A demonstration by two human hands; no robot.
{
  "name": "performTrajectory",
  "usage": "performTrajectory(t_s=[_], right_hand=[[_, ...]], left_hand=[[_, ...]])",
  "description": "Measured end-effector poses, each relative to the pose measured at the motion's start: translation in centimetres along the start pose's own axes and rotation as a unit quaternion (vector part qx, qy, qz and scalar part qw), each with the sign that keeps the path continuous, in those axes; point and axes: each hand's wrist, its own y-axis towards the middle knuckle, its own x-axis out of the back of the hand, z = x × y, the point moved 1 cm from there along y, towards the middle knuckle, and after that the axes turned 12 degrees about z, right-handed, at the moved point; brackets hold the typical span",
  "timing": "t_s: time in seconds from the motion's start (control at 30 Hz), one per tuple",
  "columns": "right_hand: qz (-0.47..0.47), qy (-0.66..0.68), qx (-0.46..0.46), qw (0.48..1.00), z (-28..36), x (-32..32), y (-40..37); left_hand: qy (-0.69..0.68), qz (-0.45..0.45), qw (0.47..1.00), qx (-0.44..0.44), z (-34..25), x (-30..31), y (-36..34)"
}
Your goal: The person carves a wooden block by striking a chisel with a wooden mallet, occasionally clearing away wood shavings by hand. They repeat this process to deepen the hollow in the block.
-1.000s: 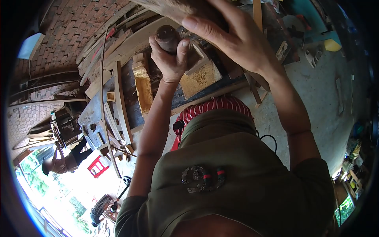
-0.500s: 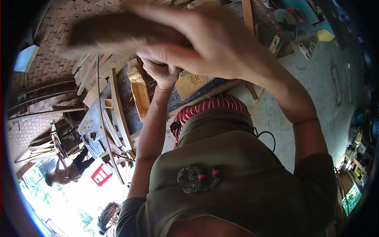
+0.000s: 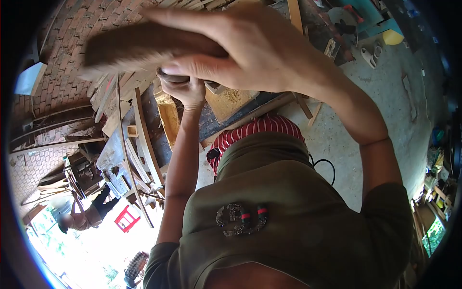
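Raised close to the camera, my right hand [image 3: 255, 50] grips a dark brown brush [image 3: 149, 43] with paler bristles along its lower edge. Its thumb lies along the near side, and the brush is blurred. Below it, my left hand [image 3: 185, 90] is closed around something dark, mostly hidden by the fingers and by my right hand. Under my hands lies a wooden board [image 3: 228, 106] strewn with sawdust. A yellowish, hollowed wooden piece [image 3: 168, 120] rests left of my left wrist.
Long timber strips [image 3: 144, 135] lean and lie at the left, near a brick wall [image 3: 62, 82]. A red stool [image 3: 127, 219] and two other people [image 3: 86, 216] are in the bright area at lower left. Sandals [image 3: 370, 57] sit on the concrete floor [image 3: 385, 96] at right.
My left hand has shifted slightly left and down in view. The brush stays in my right hand at nearly the same place. The background has shifted slightly.
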Motion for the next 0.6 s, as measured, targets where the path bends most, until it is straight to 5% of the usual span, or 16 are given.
performTrajectory(t_s=[0.03, 0.1, 0.17, 0.2, 0.27, 0.3, 0.37, 0.43, 0.47, 0.5, 0.57, 0.6], right_hand=[[0.003, 0.002, 0.001, 1.0, 0.2, -0.2, 0.0], [-0.056, 0.024, 0.029, 0.998, 0.8, -0.2, 0.2], [0.136, -0.109, -0.033, 0.984, 0.8, -0.8, -0.9], [0.131, -0.099, -0.029, 0.986, 0.5, -0.8, -0.9], [0.128, -0.086, -0.024, 0.988, 0.3, -0.7, -0.6], [0.043, -0.042, 0.002, 0.998, 0.8, -0.4, -0.1], [-0.043, 0.004, 0.03, 0.999, 1.0, -0.3, 0.0], [-0.008, -0.064, 0.046, 0.997, 1.0, -0.7, -0.5], [0.096, -0.117, 0.004, 0.989, 0.4, -1.7, -1.1], [0.095, -0.12, 0.004, 0.988, 0.3, -1.2, -1.1], [0.184, -0.078, -0.072, 0.977, 0.1, -0.6, -0.8], [0.168, -0.035, -0.092, 0.981, -0.8, -1.1, -1.1]], left_hand=[[-0.02, 0.0, 0.999, -0.032, 2.1, 0.1, -0.1], [0.044, 0.109, 0.991, 0.064, 2.4, 1.2, -1.1], [0.257, -0.081, 0.954, -0.129, 2.2, -2.3, -0.3], [-0.097, -0.081, 0.991, 0.048, -2.0, -1.5, 0.1], [-0.065, -0.007, 0.997, 0.034, 4.9, 1.3, -2.2], [-0.03, 0.067, 0.997, 0.024, 7.2, 2.3, -3.4], [0.005, 0.004, 0.999, 0.049, 3.9, -0.4, -2.8], [0.074, -0.118, 0.986, 0.088, 0.4, -3.0, -1.6], [-0.03, -0.092, 0.989, 0.115, 3.3, -1.2, -2.8], [-0.134, -0.065, 0.979, 0.141, 6.3, 0.4, -4.0], [0.093, -0.063, 0.993, 0.044, 3.1, 0.4, -2.4], [-0.046, -0.092, 0.994, 0.041, -0.7, -1.1, -0.1]])
